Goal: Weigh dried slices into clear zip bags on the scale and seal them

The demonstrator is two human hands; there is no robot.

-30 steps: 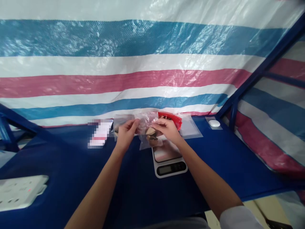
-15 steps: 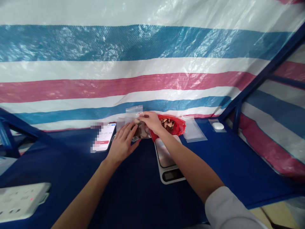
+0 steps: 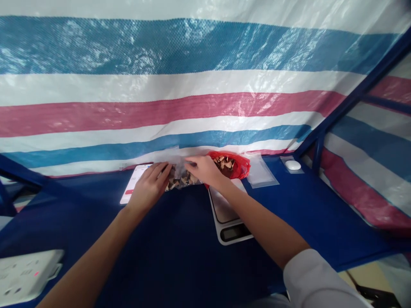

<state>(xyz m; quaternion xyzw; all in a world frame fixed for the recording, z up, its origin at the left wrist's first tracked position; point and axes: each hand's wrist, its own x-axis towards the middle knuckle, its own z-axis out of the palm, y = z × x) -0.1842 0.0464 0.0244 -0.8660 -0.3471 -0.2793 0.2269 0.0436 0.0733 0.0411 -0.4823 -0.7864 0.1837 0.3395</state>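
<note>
A clear zip bag [image 3: 190,179] of brown-and-pale dried chips lies on the blue table. My right hand [image 3: 205,170] pinches its upper part between thumb and fingers. Left of it, another clear bag [image 3: 172,184] with similar chips is partly under my left hand [image 3: 152,179], whose fingers lie over it slightly bent; the thumb is hidden. Just right of my right hand sits an open red plastic bag [image 3: 240,167] full of loose chips [image 3: 224,163]. My right forearm passes over a white kitchen scale [image 3: 224,209], covering part of it.
A phone [image 3: 131,186] with a lit screen lies partly behind my left hand. Flat clear bags [image 3: 261,171] and a white oval case [image 3: 293,165] lie to the right. A white power strip [image 3: 28,273] is at front left. A striped tarp [image 3: 192,85] hangs behind the table.
My left hand has moved left, off the middle bag, and now covers part of the phone. More chips show between my hands. My right hand stays at the bag's upper part.
</note>
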